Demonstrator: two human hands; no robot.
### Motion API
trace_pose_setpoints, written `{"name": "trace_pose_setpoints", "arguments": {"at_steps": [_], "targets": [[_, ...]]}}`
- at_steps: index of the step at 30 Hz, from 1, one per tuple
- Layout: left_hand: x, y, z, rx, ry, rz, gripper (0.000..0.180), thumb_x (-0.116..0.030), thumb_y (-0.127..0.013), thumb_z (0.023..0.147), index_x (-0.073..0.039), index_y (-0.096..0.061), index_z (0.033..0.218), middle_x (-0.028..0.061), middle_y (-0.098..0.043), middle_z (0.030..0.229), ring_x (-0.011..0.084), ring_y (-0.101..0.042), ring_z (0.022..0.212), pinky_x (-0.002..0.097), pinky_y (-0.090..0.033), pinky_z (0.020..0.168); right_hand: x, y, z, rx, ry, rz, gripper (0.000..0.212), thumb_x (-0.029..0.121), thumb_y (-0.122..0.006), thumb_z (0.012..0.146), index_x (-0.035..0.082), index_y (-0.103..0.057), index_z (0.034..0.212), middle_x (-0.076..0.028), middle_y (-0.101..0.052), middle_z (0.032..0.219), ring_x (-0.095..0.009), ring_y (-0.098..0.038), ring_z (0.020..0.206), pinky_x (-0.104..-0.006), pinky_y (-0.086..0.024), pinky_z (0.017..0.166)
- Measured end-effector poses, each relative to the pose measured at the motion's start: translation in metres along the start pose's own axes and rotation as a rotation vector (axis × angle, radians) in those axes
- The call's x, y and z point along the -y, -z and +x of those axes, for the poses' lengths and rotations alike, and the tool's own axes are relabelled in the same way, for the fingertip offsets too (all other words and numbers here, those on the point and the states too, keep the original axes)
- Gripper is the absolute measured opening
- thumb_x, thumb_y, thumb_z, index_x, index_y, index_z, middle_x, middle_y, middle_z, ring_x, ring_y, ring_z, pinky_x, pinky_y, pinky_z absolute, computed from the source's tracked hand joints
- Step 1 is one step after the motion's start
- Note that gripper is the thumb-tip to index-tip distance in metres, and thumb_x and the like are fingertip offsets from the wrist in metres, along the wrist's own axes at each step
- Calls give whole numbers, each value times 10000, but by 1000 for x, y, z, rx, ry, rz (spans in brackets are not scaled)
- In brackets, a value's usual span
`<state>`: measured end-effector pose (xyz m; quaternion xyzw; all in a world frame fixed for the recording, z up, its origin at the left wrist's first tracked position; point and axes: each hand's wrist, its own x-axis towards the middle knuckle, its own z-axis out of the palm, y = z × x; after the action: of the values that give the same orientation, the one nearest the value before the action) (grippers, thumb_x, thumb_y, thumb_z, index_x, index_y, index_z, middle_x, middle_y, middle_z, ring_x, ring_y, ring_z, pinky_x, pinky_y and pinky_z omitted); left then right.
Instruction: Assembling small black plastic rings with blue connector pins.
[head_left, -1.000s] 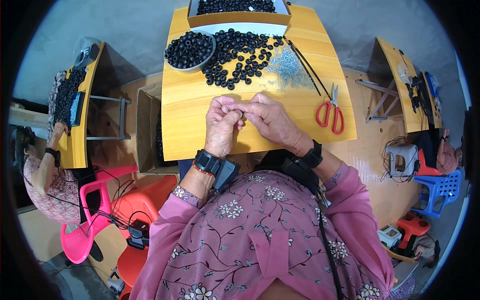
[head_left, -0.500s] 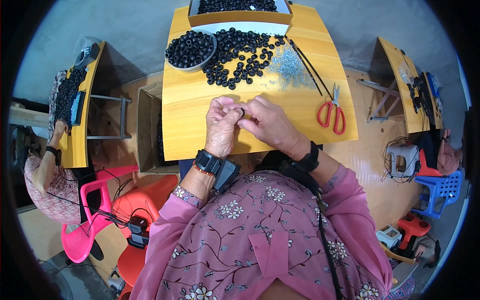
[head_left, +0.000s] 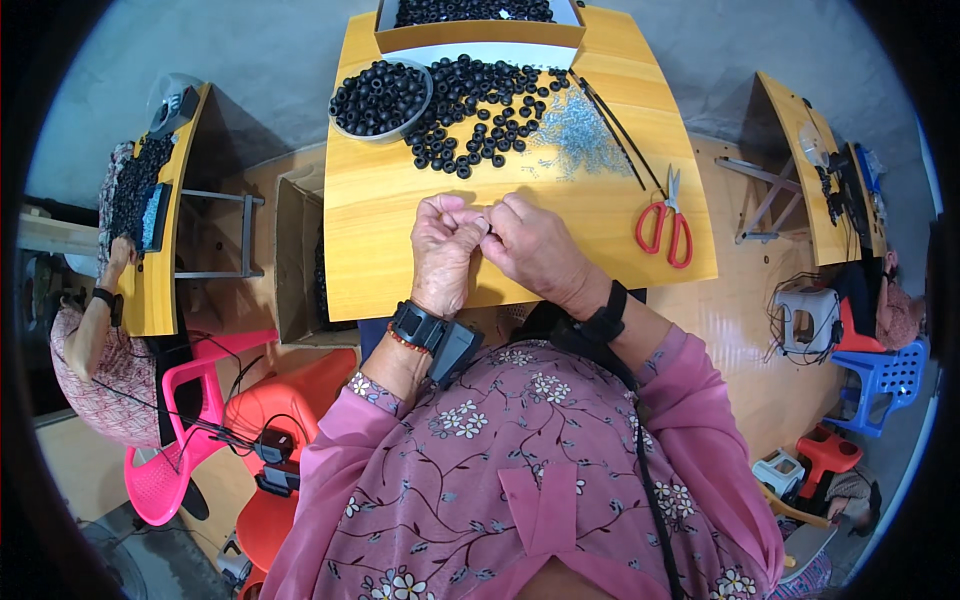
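Above the table's near part, my left hand [head_left: 443, 255] and my right hand [head_left: 540, 250] meet, both closed in a pinch with their fingertips touching. A small black bead [head_left: 488, 228] sits at the left thumb tip, mostly covered by the fingers. What the right fingertips grip cannot be made out. Beyond my hands, loose black beads [head_left: 470, 150] spread over the wooden table [head_left: 390, 230], beside a clear tub [head_left: 431, 108] heaped with more of them. To their right lies a scatter of tiny pale-blue pieces [head_left: 580, 135].
Red-handled scissors [head_left: 667, 225] and thin black strips [head_left: 615, 130] lie on the right. An open box [head_left: 480, 38] of black pieces stands at the far edge. A cardboard carton [head_left: 297, 260] is left of the table. Another person's hand [head_left: 122, 252] works at the left table.
My right hand has turned slightly and its fingers have closed in over the bead, which shows less now. My left hand has hardly moved.
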<state>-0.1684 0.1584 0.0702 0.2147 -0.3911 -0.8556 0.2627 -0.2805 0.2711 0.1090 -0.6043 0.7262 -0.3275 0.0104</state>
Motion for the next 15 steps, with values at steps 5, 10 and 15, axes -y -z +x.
{"name": "trace_pose_setpoints", "arguments": {"at_steps": [5, 10, 15], "targets": [[-4, -3, 0, 27, 39, 1, 296, 67, -588, 959, -61, -474, 1200, 101, -691, 1005, 173, -678, 878, 302, -569, 803, -8, 0, 1, -50, 7, 39, 229, 141, -735, 806, 32, -549, 879, -144, -562, 808, -356, -632, 708, -452, -520, 607], [-10, -1, -2, 58, 103, 29, 144, -67, -616, 998, -12, -605, 1131, 99, -706, 1020, 158, -676, 865, 297, -564, 792, -12, 7, 0, -110, -6, 102, 255, 151, -754, 789, 33, -533, 841, -139, -552, 774, -352, -625, 691, -454, -513, 596], [-11, 3, -1, 163, 169, 127, 156, -152, -668, 992, 4, -673, 983, 78, -712, 923, 145, -663, 797, 294, -552, 754, -10, 5, -1, -97, 16, 147, 264, 136, -751, 792, 33, -510, 825, -133, -538, 772, -349, -607, 669, -447, -513, 591]]}}
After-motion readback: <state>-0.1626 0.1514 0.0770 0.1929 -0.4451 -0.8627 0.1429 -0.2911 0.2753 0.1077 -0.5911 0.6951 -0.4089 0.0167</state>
